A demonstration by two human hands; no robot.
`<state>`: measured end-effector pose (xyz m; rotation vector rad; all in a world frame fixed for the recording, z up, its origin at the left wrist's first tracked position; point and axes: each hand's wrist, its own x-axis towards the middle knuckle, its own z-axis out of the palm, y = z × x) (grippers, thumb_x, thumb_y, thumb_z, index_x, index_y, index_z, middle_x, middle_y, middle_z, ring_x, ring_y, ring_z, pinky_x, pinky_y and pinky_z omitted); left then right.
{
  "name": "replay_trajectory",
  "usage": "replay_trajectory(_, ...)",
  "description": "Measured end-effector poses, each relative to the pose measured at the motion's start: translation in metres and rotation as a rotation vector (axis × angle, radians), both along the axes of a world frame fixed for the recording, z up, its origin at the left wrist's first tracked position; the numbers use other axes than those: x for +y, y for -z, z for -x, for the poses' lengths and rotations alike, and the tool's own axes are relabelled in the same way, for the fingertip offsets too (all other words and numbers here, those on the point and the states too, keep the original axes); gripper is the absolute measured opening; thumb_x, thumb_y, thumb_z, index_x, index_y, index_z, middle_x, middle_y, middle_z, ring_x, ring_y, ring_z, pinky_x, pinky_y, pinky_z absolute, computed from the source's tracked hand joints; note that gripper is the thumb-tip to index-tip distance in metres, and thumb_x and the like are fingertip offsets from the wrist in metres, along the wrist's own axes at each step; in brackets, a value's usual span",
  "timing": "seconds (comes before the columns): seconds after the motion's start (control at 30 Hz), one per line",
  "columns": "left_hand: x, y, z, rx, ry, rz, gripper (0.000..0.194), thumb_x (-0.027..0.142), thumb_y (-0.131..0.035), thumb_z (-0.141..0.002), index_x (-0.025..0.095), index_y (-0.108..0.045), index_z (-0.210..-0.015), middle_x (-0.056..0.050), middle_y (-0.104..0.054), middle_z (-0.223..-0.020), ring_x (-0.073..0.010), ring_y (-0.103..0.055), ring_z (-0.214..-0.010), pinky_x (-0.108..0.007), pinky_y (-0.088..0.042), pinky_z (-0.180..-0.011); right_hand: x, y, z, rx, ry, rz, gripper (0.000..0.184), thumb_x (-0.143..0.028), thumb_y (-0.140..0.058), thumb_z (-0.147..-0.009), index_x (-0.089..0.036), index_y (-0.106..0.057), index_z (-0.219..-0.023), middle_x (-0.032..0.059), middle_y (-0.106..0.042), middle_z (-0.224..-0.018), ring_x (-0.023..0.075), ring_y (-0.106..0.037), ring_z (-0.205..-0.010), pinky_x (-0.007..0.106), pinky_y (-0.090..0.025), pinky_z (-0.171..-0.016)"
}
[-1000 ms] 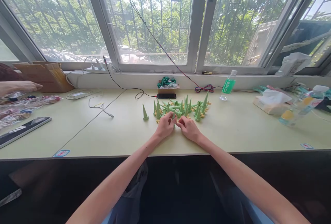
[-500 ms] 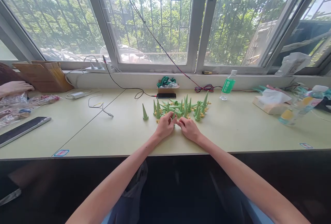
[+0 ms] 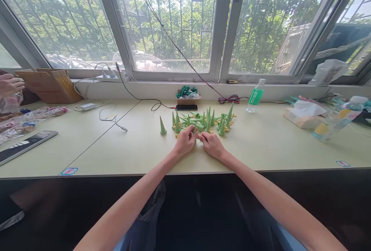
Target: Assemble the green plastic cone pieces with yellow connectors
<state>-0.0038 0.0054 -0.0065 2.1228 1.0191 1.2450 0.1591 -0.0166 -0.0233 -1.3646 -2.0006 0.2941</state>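
Observation:
My left hand (image 3: pixel 185 142) is closed around a green plastic watering spike (image 3: pixel 195 127), its pointed tip up, low over the near side of a cluster of similar spikes. My right hand (image 3: pixel 213 145) is pinched close beside it, fingertips near the spike's lower end; what they grip is too small and covered to make out. Behind the hands, several green spikes (image 3: pixel 208 119) with small yellow parts stand or lie together. One single spike (image 3: pixel 162 125) stands upright to the left of the cluster.
A small box with green items (image 3: pixel 188 101) and a black phone (image 3: pixel 186 107) sit behind the spikes. To the right are a water bottle (image 3: pixel 255 97), tissue box (image 3: pixel 303 117) and another bottle (image 3: pixel 333 121). Another person's hand (image 3: pixel 10 86) is at far left, above plastic packets (image 3: pixel 31 119).
My hands and the spikes look almost unmoved. The other person's hand at the far left has risen from the plastic packets, with something clear beneath it.

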Motion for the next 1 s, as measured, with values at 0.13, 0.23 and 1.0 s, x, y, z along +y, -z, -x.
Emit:
replay_trajectory(0.13, -0.001, -0.001, -0.001, -0.008, -0.008, -0.006, 0.018, 0.033, -0.050, -0.092, 0.019, -0.053, -0.082, 0.001, -0.051, -0.069, -0.0102, -0.046, -0.056, -0.022, -0.037, -0.050, -0.001, -0.002, 0.000, 0.005, 0.018, -0.004, 0.033, -0.032, -0.040, -0.102, -0.020, -0.056, -0.075, 0.0022, -0.063, -0.069, 0.0149, -0.054, -0.061, 0.024, -0.032, -0.060)
replay_trajectory(0.23, -0.001, -0.001, -0.002, -0.019, -0.012, -0.005, 0.019, 0.034, -0.049, -0.093, 0.019, -0.051, -0.082, -0.001, -0.055, -0.072, -0.0114, -0.053, -0.059, -0.022, -0.041, -0.052, -0.001, -0.003, 0.000, 0.024, 0.045, 0.005, 0.034, -0.034, -0.041, -0.102, -0.020, -0.058, -0.076, 0.0029, -0.065, -0.071, 0.0155, -0.056, -0.064, 0.024, -0.032, -0.060)
replay_trajectory(1.0, -0.002, -0.007, 0.005, -0.120, -0.288, -0.270, 0.012, 0.027, -0.048, -0.094, 0.019, -0.057, -0.097, -0.006, -0.062, -0.094, -0.0114, -0.060, -0.067, -0.022, -0.049, -0.057, 0.000, -0.005, 0.001, -0.078, 0.230, 0.007, 0.028, -0.036, -0.049, -0.099, -0.019, -0.063, -0.081, 0.0050, -0.067, -0.069, 0.0178, -0.059, -0.063, 0.026, -0.031, -0.056)
